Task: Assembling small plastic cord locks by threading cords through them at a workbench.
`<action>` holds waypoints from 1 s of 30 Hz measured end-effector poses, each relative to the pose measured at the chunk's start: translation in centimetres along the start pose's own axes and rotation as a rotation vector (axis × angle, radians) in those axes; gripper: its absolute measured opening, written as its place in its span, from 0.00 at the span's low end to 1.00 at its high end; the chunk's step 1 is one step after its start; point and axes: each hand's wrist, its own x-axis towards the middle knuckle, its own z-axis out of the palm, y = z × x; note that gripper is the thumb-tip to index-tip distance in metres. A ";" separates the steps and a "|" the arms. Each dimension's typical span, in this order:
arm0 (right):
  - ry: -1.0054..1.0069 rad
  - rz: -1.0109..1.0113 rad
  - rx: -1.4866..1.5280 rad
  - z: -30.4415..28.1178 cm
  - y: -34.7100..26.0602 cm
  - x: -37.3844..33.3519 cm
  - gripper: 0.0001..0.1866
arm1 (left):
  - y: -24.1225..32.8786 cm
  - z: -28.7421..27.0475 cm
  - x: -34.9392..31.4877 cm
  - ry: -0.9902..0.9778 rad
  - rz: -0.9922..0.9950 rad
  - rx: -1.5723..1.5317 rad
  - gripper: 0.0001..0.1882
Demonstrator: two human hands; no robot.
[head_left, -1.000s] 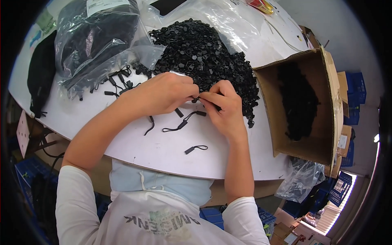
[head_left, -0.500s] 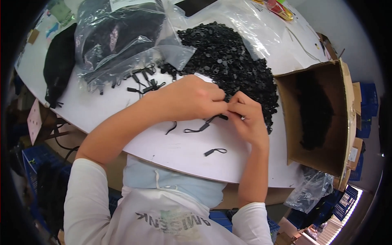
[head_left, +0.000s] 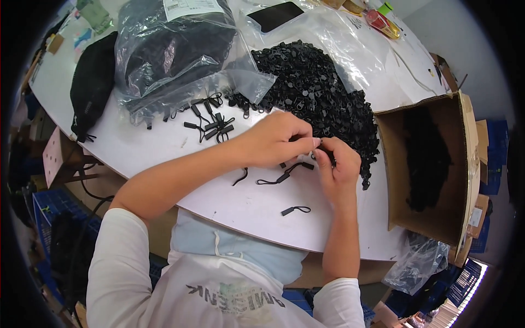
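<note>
My left hand [head_left: 281,139] and my right hand [head_left: 340,165] meet over the white table, fingertips pinched together. What sits between them is small and dark, mostly hidden by the fingers. Just behind them spreads a heap of small black zipper sliders [head_left: 301,76]. Below the hands lie black corded zipper pulls [head_left: 282,177], some partly covered by my fingers. A single zipper pull [head_left: 295,210] rests closer to the table's front edge. Left of my left hand is a small cluster of zipper pulls [head_left: 220,129].
A clear plastic bag [head_left: 175,60] full of black pieces stands at the back left, beside a black pouch [head_left: 94,82]. An open cardboard box [head_left: 391,164] with black contents is on the right. A dark phone-like slab [head_left: 275,17] lies at the back.
The whole view has shifted slightly, so the table sits lower and further right in the picture. Both hands stay pinched together, with the fingers slightly turned.
</note>
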 end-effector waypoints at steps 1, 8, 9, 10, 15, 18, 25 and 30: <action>0.052 -0.073 -0.091 0.2 -0.1 0.0 0.06 | -0.1 0.4 0.0 -0.028 -0.065 -0.208 0.11; 0.028 -0.151 -0.163 0.2 -0.3 0.2 0.09 | 0.4 0.5 -0.1 0.251 -0.007 -0.008 0.09; 0.024 -0.169 -0.179 0.1 -0.4 0.2 0.09 | 0.2 1.1 -0.2 0.284 0.039 -0.049 0.08; 0.020 -0.187 -0.194 0.0 -0.4 0.2 0.09 | 0.1 1.6 -0.2 0.316 0.085 -0.091 0.07; 0.057 -0.133 -0.147 0.5 -0.1 0.0 0.08 | -0.2 1.8 0.3 0.311 0.075 -0.297 0.05; 0.107 -0.105 -0.117 0.8 -0.4 -0.1 0.07 | -0.3 0.7 0.3 0.288 0.133 -0.131 0.05; 0.167 0.052 -0.151 1.9 -1.2 -0.4 0.06 | -1.6 0.5 0.3 0.299 0.470 0.384 0.07; 0.070 0.105 -0.180 1.5 -1.1 -0.5 0.04 | -2.1 0.6 0.5 0.215 0.400 0.328 0.07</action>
